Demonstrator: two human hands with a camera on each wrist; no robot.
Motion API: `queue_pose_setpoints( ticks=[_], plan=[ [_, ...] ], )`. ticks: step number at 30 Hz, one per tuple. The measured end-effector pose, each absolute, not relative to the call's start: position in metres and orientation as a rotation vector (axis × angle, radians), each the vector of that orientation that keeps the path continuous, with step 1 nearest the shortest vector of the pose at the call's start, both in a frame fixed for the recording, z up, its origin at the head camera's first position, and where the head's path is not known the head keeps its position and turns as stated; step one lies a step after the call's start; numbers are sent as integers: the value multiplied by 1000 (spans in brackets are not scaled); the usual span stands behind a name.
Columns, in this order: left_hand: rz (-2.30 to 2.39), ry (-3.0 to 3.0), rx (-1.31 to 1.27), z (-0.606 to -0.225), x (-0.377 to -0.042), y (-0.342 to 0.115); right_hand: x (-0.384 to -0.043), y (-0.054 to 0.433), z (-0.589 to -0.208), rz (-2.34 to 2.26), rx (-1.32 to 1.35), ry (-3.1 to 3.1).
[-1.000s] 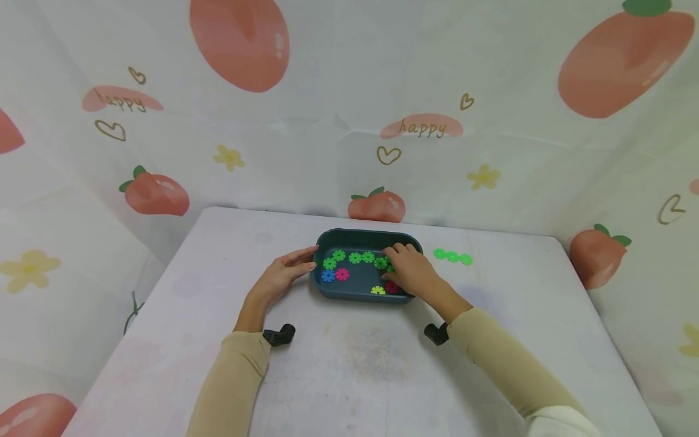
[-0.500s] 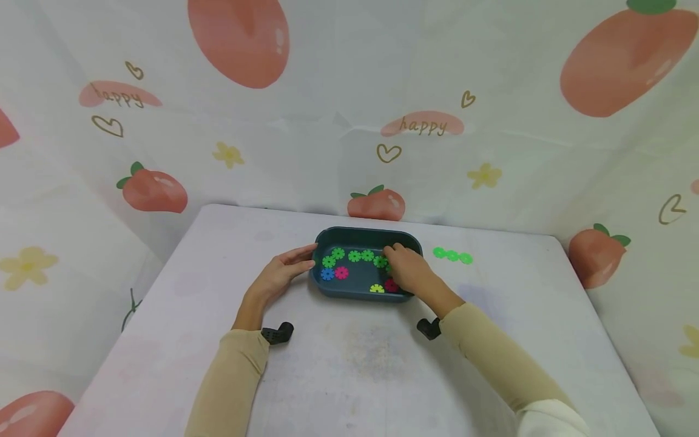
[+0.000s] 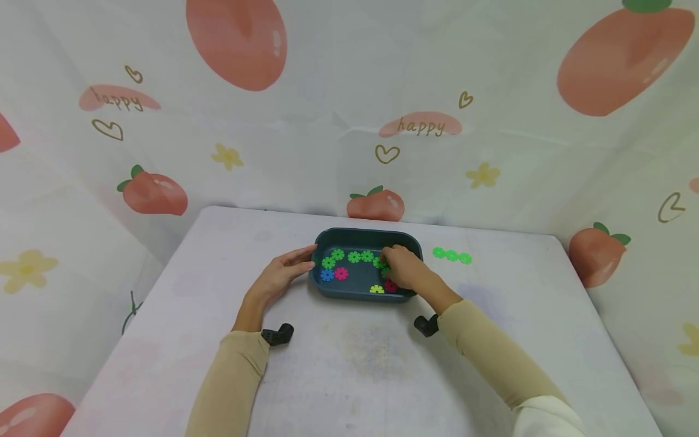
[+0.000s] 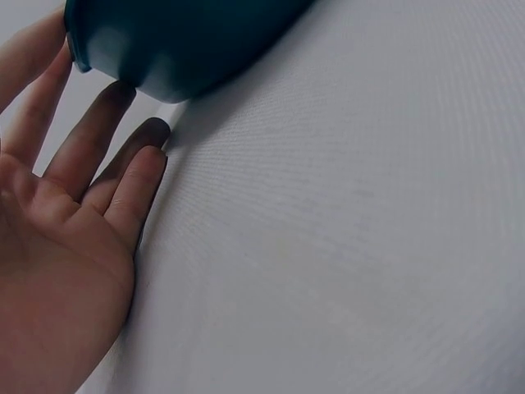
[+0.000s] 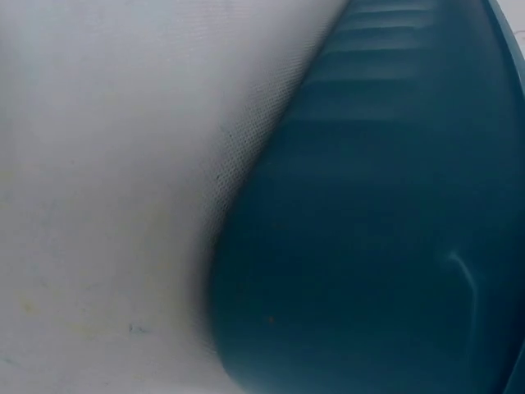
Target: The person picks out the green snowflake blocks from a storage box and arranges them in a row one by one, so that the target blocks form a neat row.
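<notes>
Inside the dark teal plastic tray (image 3: pixel 355 297) lie notched snowflake discs. A pair of joined green discs (image 3: pixel 360 257) lies mid-tray, with more green discs (image 3: pixel 332 259) at left. Near those are a blue disc (image 3: pixel 327 275) and a pink disc (image 3: pixel 341 274). My left hand (image 3: pixel 275 279) touches the tray's left end, its fingers fairly straight in the left wrist view. My right hand (image 3: pixel 405 268) reaches into the right part, fingertips down at green discs (image 3: pixel 379 262). Whether it pinches one is hidden. The right wrist view shows only the tray's outer wall (image 5: pixel 369 230) and table.
A row of 3 joined green discs (image 3: pixel 451 255) lies on the white table (image 3: pixel 349 376), right of the tray. A yellow disc (image 3: pixel 377 289) and a dark red disc (image 3: pixel 390 286) sit by the tray's near wall. A printed cloth hangs behind.
My right hand has shifted slightly left and its fingertips have drawn down toward the green discs. The left hand keeps its place at the tray's end.
</notes>
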State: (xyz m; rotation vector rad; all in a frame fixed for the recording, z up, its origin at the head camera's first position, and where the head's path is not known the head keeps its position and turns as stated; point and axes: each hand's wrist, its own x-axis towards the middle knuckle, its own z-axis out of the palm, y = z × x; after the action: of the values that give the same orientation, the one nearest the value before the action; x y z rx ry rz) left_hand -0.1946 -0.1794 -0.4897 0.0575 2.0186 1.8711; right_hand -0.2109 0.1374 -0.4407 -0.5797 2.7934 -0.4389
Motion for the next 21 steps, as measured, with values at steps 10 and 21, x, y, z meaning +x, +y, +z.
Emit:
queue_pose_setpoints(
  ticks=[10, 21],
  plan=[
    [1871, 2019, 51, -490, -195, -179, -212, 139, -438, -516, -597, 2730],
    [1877, 2018, 37, -489, -194, -178, -213, 140, -440, -570, -622, 2697]
  ],
)
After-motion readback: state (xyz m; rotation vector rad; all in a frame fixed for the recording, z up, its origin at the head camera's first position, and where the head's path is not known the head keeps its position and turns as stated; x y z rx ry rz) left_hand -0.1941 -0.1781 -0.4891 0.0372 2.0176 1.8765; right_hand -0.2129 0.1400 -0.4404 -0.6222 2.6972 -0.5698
